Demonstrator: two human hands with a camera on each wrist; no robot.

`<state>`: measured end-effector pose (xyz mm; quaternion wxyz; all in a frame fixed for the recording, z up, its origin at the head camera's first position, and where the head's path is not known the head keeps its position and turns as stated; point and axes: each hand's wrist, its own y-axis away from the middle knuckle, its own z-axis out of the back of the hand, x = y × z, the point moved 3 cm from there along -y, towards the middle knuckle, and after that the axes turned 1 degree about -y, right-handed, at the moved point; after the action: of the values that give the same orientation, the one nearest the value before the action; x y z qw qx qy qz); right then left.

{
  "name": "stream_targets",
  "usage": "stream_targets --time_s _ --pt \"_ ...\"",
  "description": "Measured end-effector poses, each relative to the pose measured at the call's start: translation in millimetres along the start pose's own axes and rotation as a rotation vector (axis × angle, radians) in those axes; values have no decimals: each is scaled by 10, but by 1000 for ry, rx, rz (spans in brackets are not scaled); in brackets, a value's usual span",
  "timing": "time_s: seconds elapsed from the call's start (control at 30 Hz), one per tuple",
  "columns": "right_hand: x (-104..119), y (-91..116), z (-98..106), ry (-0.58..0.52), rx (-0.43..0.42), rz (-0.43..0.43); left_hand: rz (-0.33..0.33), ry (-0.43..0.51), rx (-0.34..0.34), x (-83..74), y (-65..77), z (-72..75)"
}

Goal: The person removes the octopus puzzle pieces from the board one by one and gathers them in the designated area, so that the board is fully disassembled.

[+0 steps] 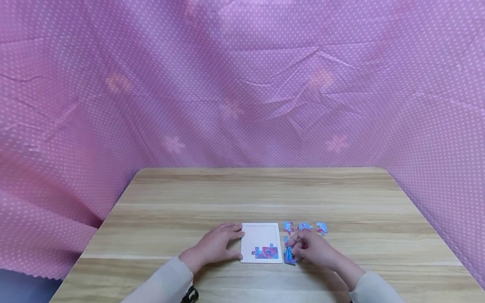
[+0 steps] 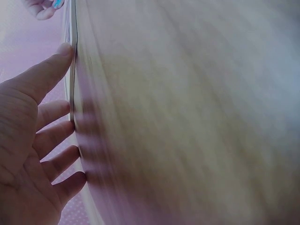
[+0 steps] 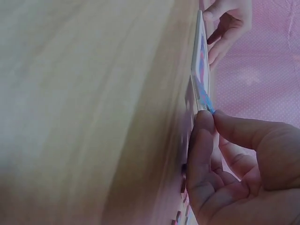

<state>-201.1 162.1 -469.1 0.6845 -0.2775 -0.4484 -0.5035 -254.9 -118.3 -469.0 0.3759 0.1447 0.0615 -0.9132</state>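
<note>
A square white puzzle board lies on the table, with joined blue and pink puzzle pieces in its lower right corner. My left hand rests at the board's left edge; in the left wrist view its spread fingers and thumb touch that edge. Just off the board's right side, my right hand pinches a blue puzzle piece between thumb and forefinger. The right wrist view shows this piece tilted beside the board's edge, its near end covered by the fingertips.
Loose puzzle pieces lie in a row beyond my right hand: one near the board, one in the middle, one farther right. Another piece is partly hidden by my fingers. A pink dotted cloth surrounds the wooden table.
</note>
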Motion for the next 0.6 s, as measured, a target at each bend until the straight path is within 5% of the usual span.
stream_targets --time_s 0.6 --pt "53 -14 -49 208 -79 36 0 8 -3 26 3 -44"
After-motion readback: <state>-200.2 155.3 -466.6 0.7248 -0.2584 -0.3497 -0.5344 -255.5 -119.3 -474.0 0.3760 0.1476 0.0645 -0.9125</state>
